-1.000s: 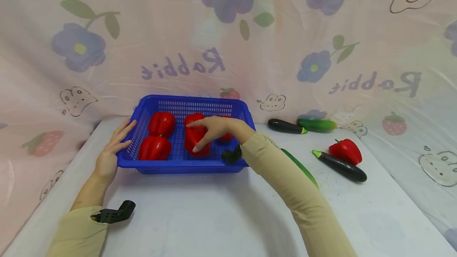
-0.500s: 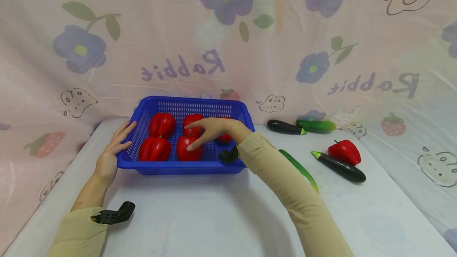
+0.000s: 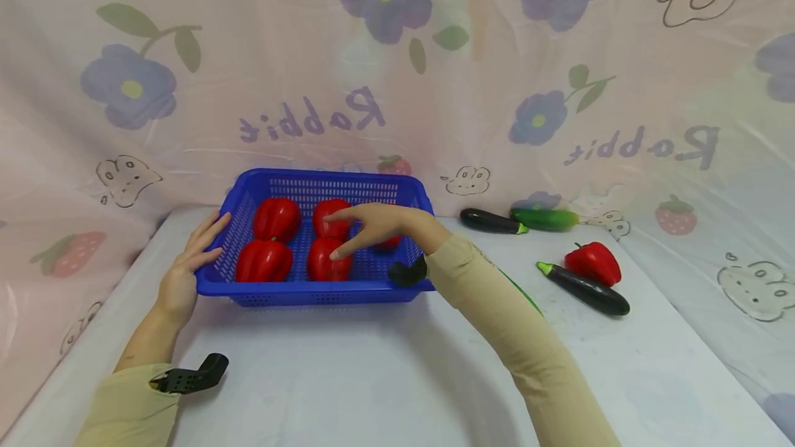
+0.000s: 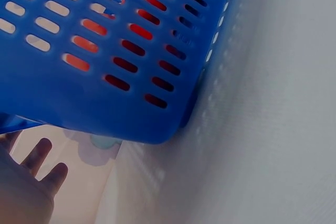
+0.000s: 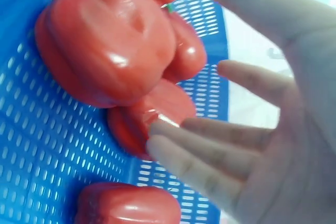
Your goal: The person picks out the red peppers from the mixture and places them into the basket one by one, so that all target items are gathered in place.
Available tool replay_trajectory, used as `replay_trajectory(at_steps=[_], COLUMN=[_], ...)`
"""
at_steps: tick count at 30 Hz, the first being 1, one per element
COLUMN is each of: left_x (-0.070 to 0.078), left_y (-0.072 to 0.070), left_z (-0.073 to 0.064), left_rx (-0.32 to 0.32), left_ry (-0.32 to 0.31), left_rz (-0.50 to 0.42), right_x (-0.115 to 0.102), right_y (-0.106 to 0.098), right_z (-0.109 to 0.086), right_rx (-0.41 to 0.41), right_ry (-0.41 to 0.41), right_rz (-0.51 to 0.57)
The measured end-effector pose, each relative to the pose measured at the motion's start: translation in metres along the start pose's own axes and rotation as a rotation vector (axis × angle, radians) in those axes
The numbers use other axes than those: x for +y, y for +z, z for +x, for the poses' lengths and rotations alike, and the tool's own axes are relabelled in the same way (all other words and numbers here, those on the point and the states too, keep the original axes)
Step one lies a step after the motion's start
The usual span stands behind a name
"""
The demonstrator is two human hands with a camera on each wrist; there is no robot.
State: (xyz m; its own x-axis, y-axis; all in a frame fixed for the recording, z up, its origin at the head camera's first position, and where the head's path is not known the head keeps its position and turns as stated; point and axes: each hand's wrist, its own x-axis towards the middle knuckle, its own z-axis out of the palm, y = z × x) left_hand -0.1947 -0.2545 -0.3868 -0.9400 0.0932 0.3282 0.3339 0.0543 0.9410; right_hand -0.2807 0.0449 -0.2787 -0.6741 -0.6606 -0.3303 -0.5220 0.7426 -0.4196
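Several red bell peppers lie in a blue perforated basket [image 3: 366, 288]. My left hand [image 3: 183, 271] touches the outside of the basket's left end, its fingers extended along the rim. Over the right half of the basket is my right hand [image 3: 379, 221], fingers spread and holding nothing. Its thumb tip overlaps the front middle bell pepper [image 3: 324, 262] in the head view; its fingers reach over the back middle bell pepper [image 5: 165, 103]. Two more bell peppers, one at the front [image 3: 263, 262] and one at the back [image 3: 277, 218], fill the left side. My hand partly hides a right-hand bell pepper [image 3: 388, 243].
On the table's right side lie another bell pepper [image 3: 593, 264] and an eggplant [image 3: 584, 288] against it. Farther back are a second eggplant [image 3: 491, 221] and a cucumber [image 3: 543, 219]. My right sleeve mostly covers another green vegetable [image 3: 522, 292]. A patterned curtain [image 3: 435, 88] hangs behind.
The front middle bell pepper has dropped and settled slightly left, out of my right hand's grasp. That hand hovers in nearly the same spot. My left hand stays at the basket.
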Motion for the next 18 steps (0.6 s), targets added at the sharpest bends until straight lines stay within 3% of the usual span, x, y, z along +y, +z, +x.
replay_trajectory(at_steps=[8, 18], left_x=[-0.001, -0.002], left_y=[-0.002, -0.001], left_z=[-0.001, -0.001], left_rx=[-0.008, -0.018], left_ry=[0.010, 0.024], left_rz=[0.007, -0.011], right_x=[0.005, 0.018], right_y=[0.001, 0.006], right_z=[-0.016, -0.028], right_rx=[0.149, 0.261], right_ry=[-0.138, -0.173], right_rz=[0.104, 0.123])
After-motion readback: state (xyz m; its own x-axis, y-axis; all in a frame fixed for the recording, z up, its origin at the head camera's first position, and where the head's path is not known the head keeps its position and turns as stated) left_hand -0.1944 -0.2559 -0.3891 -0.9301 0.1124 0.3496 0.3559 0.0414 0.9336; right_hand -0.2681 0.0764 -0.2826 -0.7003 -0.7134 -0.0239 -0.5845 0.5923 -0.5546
